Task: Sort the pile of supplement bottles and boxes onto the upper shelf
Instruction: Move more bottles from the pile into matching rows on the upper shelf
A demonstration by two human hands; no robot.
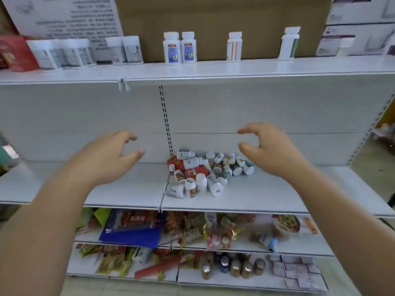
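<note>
Pile of supplement bottles and boxes [205,174] lies on the middle shelf [267,193], just right of the foot of the slotted upright [165,118]. I see my left hand [106,157] hovering left of that upright and my right hand [271,150] right of it, near the pile. Both sets of fingers are spread wide, loosely curved, holding nothing. Above the upright's top, the upper shelf [256,67] carries standing white bottles [172,49].

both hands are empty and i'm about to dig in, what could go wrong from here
1. The pile is loose, with bottles lying on one another; pulling one out could roll others off the middle shelf.
2. On the upper shelf, the upright blue-label bottles stand close together; setting another beside them might topple them.
</note>
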